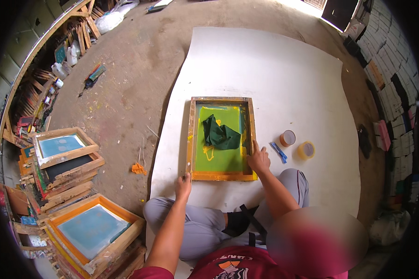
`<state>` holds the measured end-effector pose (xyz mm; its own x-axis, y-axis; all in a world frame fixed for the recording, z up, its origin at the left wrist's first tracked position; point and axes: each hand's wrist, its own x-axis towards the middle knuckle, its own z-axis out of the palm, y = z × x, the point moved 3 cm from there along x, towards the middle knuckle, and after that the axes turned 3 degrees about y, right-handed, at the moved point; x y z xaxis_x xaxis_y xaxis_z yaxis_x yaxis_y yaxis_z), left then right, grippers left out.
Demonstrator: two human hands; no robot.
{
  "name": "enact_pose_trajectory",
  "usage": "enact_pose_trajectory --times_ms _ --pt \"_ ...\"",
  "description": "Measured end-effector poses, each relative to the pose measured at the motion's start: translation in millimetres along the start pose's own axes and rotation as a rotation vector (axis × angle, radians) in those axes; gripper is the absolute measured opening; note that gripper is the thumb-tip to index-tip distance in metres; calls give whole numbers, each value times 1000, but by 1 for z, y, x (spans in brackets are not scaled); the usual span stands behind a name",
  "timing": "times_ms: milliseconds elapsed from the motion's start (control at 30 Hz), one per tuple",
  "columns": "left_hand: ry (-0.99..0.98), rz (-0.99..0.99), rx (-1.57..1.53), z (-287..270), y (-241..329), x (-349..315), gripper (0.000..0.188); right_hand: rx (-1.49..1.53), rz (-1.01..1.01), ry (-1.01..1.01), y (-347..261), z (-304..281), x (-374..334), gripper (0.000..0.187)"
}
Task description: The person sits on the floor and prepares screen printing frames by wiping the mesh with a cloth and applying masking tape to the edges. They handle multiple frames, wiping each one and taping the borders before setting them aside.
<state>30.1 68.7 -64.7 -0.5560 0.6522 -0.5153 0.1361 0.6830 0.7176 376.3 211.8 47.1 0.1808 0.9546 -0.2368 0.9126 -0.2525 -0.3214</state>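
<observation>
We have a wooden screen-printing frame (221, 138) lying flat on a white sheet (284, 69) spread over the floor, just ahead of our crossed legs. Our left hand (183, 185) pinches its near left corner, fingers closed on the wood; our right hand (258, 159) lies spread open on the right rail, gripping nothing. We judge the frame stiff and fairly light, best taken by its rails, since the green mesh looks delicate and smeared with wet yellow ink. A soft, limp dark green cloth (221, 135) lies crumpled on the mesh. The frame's long axis runs straight away from us.
</observation>
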Motion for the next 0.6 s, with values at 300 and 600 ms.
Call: enact_pose_trajectory --times_ms 300,600 --pt "231 -52 -221 -33 50 41 47 90 -193 -75 16 56 -13 32" --pt "163 -216 -601 -83 48 100 72 198 -263 -330 -51 92 -93 35"
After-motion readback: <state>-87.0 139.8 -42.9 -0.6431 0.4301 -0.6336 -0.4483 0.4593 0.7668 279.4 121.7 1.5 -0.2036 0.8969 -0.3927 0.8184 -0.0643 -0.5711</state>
